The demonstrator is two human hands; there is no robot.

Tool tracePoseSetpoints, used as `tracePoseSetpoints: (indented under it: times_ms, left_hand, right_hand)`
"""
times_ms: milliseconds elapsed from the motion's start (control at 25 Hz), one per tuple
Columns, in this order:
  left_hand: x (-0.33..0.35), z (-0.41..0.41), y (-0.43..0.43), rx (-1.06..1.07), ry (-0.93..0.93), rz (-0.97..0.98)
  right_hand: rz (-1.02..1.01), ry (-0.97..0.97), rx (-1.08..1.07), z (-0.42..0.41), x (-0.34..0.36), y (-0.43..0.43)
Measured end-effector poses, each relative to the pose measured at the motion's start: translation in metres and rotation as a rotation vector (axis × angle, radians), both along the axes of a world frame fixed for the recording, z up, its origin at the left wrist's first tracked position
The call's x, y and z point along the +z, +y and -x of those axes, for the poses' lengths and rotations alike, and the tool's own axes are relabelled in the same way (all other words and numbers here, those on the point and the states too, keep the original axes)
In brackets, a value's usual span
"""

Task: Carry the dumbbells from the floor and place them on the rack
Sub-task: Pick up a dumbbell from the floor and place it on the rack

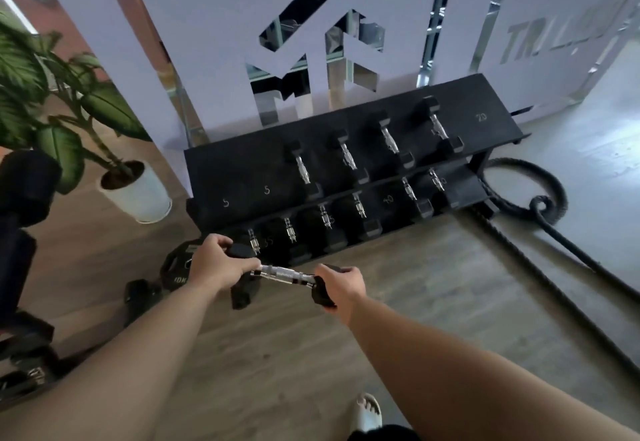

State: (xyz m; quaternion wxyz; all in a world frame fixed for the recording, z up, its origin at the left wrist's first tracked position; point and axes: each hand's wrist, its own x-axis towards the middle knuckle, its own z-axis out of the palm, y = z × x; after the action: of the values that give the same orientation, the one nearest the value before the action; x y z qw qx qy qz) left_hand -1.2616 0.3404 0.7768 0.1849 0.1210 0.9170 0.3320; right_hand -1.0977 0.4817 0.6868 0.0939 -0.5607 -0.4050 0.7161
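I hold a black hex dumbbell (284, 273) with a chrome handle level above the wooden floor, just in front of the rack's lower left corner. My left hand (216, 264) grips its left head and my right hand (341, 283) grips its right head. The black two-tier rack (242, 177) stands against the wall. Its upper tier carries several dumbbells (348, 158) toward the right, and its left slots marked 5 are bare. Its lower tier is lined with several dumbbells (358, 203). Another small dumbbell (138, 297) lies on the floor to the left, beside a weight plate (176, 266).
A potted plant in a white pot (138, 195) stands left of the rack. Thick black battle rope (540, 219) coils on the floor at the right. Black equipment (20, 233) sits at the far left edge. My sandalled foot (369, 413) shows at the bottom.
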Motion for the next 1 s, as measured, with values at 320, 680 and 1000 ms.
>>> tracePoseSetpoints:
  times_ms: [320, 680, 1000]
  left_hand:
    - [0.002, 0.185, 0.045, 0.086, 0.008, -0.032]
    - [-0.025, 0.384, 0.130, -0.290, 0.022, 0.036]
    - [-0.075, 0.452, 0.226, -0.721, 0.087, 0.217]
  right_hand:
    - [0.056, 0.009, 0.047, 0.183, 0.010, 0.046]
    - [0.080, -0.102, -0.178, 0.350, -0.026, 0.074]
    - [0.116, -0.228, -0.437, 0.398, -0.077, 0.089]
